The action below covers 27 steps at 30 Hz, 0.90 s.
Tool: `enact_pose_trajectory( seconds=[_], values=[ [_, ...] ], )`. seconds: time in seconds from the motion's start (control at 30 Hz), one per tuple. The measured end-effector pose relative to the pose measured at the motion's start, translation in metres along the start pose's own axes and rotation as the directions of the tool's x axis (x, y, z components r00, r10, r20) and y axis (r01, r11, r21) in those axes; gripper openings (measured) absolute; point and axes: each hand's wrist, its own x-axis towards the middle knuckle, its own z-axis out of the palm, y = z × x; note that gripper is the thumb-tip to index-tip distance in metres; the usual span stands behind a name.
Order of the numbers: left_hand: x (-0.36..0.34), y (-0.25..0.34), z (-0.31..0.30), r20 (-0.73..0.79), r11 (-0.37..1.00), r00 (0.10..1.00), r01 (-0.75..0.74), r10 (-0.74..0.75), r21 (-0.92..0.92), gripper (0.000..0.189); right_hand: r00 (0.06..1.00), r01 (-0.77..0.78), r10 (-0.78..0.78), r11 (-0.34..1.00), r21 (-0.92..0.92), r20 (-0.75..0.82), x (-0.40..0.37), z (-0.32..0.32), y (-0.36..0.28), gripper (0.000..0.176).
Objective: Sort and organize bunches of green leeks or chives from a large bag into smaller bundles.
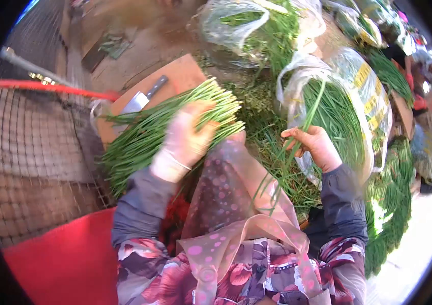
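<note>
My left hand, in a thin pale glove and slightly blurred, lies over a thick bunch of green chives, fingers and thumb bent round its top. The bunch's pale cut ends point up and right, and it lies partly over a wooden board and beside my lap. My right hand pinches a few long chive stalks between thumb and fingers, in front of an opened plastic bag of chives. A cleaver with a dark handle rests on the board, left of my left hand.
Loose trimmings cover the ground between my knees and the bag. Another plastic bag of greens stands ahead. More chives are heaped at the right. Black netting with a red bar is at the left, above red cloth.
</note>
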Motion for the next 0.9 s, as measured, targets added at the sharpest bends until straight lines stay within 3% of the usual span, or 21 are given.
enact_pose_trajectory(
  seconds=[0.03,0.07,0.1,0.13,0.17,0.2,0.27,0.3,0.33,0.37,0.4,0.43,0.47,0.5,0.57,0.6,0.67,0.7,0.8,0.87,0.9],
  values=[
    [-0.009,0.001,0.024,0.033,0.999,0.999,-0.001,0.002,-0.033,0.060,0.997,0.079,-0.079,0.997,-0.006,-0.012,-0.005,0.010,-0.018,0.033],
    [-0.019,0.001,0.054,0.081,0.967,0.993,0.103,-0.086,-0.234,0.067,0.987,0.158,-0.158,0.987,-0.009,-0.018,-0.009,0.022,-0.033,0.032],
    [-0.016,0.011,0.061,0.288,0.923,0.937,0.275,-0.195,-0.268,0.069,0.984,0.173,-0.172,0.985,0.007,-0.054,-0.011,0.030,-0.039,0.031],
    [-0.022,0.010,0.096,0.250,0.460,0.965,0.259,-0.081,-0.849,0.062,0.979,0.192,-0.188,0.981,0.038,-0.082,-0.012,0.034,-0.042,0.031],
    [-0.031,0.019,0.104,0.200,0.518,0.953,0.292,-0.228,-0.804,0.051,0.966,0.238,-0.232,0.970,0.042,-0.115,-0.016,0.039,-0.049,0.031],
    [-0.025,0.046,0.072,0.477,0.504,0.792,0.610,-0.381,-0.611,0.038,0.949,0.283,-0.273,0.958,0.047,-0.158,-0.020,0.043,-0.053,0.030],
    [-0.037,0.029,0.078,0.434,0.680,0.885,0.423,-0.168,-0.599,0.030,0.913,0.387,-0.346,0.903,0.188,-0.218,-0.019,0.027,-0.050,0.029],
    [-0.043,0.025,0.069,0.408,0.829,0.897,0.355,-0.171,-0.433,0.026,0.837,0.479,-0.405,0.867,0.136,-0.368,-0.020,0.023,-0.051,0.028],
    [-0.045,0.034,0.036,0.387,0.933,0.907,0.273,-0.168,-0.235,0.023,0.783,0.509,-0.339,0.831,0.223,-0.522,-0.022,0.021,-0.056,0.029],
    [-0.050,0.026,0.015,0.235,0.996,0.972,-0.018,-0.003,0.086,0.022,0.836,0.506,-0.334,0.776,0.375,-0.436,-0.019,0.004,-0.049,0.031],
    [-0.054,0.026,-0.008,0.173,0.973,0.985,-0.052,0.013,0.226,0.023,0.875,0.480,-0.340,0.707,0.519,-0.346,-0.014,-0.021,-0.037,0.032],
    [-0.057,0.023,-0.029,0.106,0.893,0.988,-0.144,0.109,0.426,0.024,0.887,0.462,-0.368,0.705,0.538,-0.279,-0.008,-0.036,-0.026,0.034],
    [-0.057,0.028,-0.047,0.111,0.777,0.994,-0.060,-0.013,0.626,0.024,0.886,0.463,-0.371,0.702,0.541,-0.278,-0.004,-0.030,-0.023,0.034],
    [-0.059,0.017,-0.060,0.070,0.698,0.996,-0.088,0.054,0.711,0.023,0.896,0.386,-0.282,0.877,0.287,-0.342,0.000,-0.021,-0.023,0.035],
    [-0.063,-0.023,-0.067,0.037,0.579,0.999,-0.020,-0.017,0.815,0.025,0.895,0.126,-0.172,0.983,-0.137,-0.412,0.014,-0.007,-0.013,0.034],
    [-0.064,-0.044,-0.066,0.017,0.496,0.996,0.031,-0.091,0.868,0.029,0.928,0.133,-0.156,0.987,-0.090,-0.339,0.031,-0.014,0.005,0.032],
    [-0.071,-0.071,-0.055,-0.041,0.476,0.996,0.071,-0.074,0.877,0.041,0.955,0.193,-0.204,0.979,-0.071,-0.216,0.037,0.021,-0.018,0.030],
    [-0.076,-0.074,-0.049,-0.053,0.525,0.996,0.082,-0.069,0.847,0.052,0.954,0.220,-0.241,0.967,-0.131,-0.180,0.042,0.037,-0.030,0.029],
    [-0.086,-0.073,-0.034,-0.172,0.698,0.980,0.056,0.096,0.714,0.053,0.933,0.357,-0.360,0.917,-0.178,0.016,0.059,0.093,-0.067,0.035],
    [-0.081,-0.081,-0.022,-0.209,0.780,0.970,0.035,0.125,0.625,0.055,0.870,0.489,-0.436,0.820,-0.297,0.230,0.081,0.135,-0.084,0.039],
    [-0.076,-0.087,-0.017,-0.235,0.780,0.964,0.054,0.122,0.624,0.056,0.826,0.550,-0.481,0.800,-0.240,0.294,0.095,0.160,-0.086,0.037]
  ],
)
